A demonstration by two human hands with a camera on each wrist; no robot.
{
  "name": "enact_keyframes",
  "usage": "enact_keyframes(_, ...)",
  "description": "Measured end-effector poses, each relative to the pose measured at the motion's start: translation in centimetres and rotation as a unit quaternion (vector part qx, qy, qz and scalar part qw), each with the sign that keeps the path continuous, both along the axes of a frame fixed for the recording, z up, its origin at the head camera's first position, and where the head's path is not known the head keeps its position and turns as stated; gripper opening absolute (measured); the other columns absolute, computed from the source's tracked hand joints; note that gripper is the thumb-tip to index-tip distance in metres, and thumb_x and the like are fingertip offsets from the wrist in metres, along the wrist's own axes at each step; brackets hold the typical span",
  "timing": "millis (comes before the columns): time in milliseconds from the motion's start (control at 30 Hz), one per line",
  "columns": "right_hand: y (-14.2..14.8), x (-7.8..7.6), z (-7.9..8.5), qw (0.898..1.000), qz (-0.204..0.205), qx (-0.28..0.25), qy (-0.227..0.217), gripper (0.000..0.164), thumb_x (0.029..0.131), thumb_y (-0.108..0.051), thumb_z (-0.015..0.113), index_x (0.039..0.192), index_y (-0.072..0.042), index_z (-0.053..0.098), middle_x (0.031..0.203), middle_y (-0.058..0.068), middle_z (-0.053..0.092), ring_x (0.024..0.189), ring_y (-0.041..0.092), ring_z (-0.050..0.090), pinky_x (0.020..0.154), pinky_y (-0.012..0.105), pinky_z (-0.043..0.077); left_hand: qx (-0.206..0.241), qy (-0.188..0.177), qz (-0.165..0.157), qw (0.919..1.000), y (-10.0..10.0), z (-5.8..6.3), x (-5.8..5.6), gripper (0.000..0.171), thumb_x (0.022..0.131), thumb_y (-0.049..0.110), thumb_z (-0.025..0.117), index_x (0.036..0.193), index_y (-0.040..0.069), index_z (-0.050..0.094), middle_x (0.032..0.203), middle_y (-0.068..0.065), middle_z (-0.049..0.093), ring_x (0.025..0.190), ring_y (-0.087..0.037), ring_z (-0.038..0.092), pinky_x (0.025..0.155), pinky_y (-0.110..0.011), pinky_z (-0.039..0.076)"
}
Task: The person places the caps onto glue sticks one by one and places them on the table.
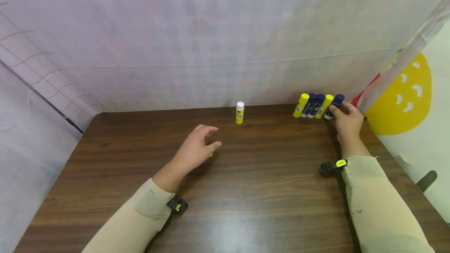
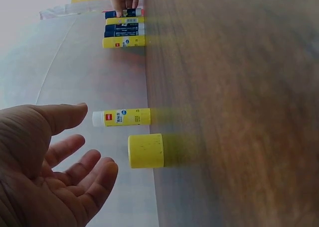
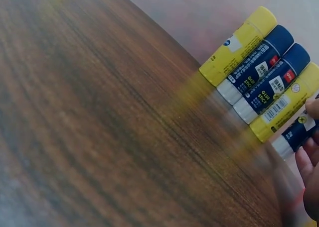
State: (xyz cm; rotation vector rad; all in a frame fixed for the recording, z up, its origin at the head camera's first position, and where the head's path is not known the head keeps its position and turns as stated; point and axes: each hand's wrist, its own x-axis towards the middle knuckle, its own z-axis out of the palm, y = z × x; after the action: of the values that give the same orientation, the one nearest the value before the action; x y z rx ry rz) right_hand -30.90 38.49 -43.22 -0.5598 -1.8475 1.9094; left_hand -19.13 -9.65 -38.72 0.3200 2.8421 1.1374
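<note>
My right hand (image 1: 349,122) pinches a dark blue glue stick (image 3: 301,130) with a white base, upright at the right end of a row. Beside it stand a yellow glue stick (image 1: 324,107), two more dark blue glue sticks (image 3: 271,82) and another yellow glue stick (image 1: 301,106). My left hand (image 1: 191,147) hovers over the table with fingers apart and nothing in them. Close to it a yellow cap (image 2: 146,151) stands on the table, mostly hidden by the hand in the head view. Farther back stands a yellow glue stick with a white top (image 1: 240,113).
The brown wooden table (image 1: 267,190) meets a pale cloth backdrop (image 1: 197,50) along its far edge. To the right hangs a cloth with a large yellow shape (image 1: 404,100). Black straps with small devices sit on both wrists.
</note>
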Motion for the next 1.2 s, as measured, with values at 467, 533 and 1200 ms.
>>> enact_keyframes(467, -0.21, -0.30, -0.03, 1.000, 0.015, -0.003, -0.012, 0.050, 0.090, -0.011, 0.081, 0.137, -0.009, 0.067, 0.092, -0.017, 0.067, 0.085, 0.001, 0.063, 0.066, 0.011, 0.057, -0.038, -0.014, -0.011, 0.9991, -0.09, -0.16, -0.09, 0.053, 0.099, 0.032, 0.073, 0.146, 0.013, 0.058, 0.150, -0.008, 0.055, 0.139, -0.031, 0.053, 0.116, -0.051, 0.046)
enact_keyframes(533, -0.11, -0.35, -0.19, 1.000, 0.015, -0.005, -0.011, 0.050, 0.090, -0.010, 0.081, 0.138, -0.008, 0.066, 0.093, -0.016, 0.067, 0.085, 0.001, 0.063, 0.066, 0.011, 0.057, -0.044, -0.019, -0.009, 0.9988, -0.01, -0.16, -0.06, 0.053, 0.099, 0.032, 0.073, 0.147, 0.014, 0.058, 0.150, -0.008, 0.055, 0.140, -0.031, 0.053, 0.117, -0.052, 0.045)
enact_keyframes(1200, 0.13, -0.42, -0.60, 1.000, 0.011, 0.019, -0.021, 0.053, 0.090, -0.011, 0.081, 0.140, -0.003, 0.063, 0.096, -0.014, 0.064, 0.088, 0.001, 0.060, 0.068, 0.007, 0.054, -0.089, -0.041, -0.036, 0.9945, -0.17, -0.65, -0.02, 0.054, 0.091, 0.017, 0.081, 0.142, 0.012, 0.062, 0.143, -0.010, 0.060, 0.134, -0.029, 0.058, 0.115, -0.046, 0.048)
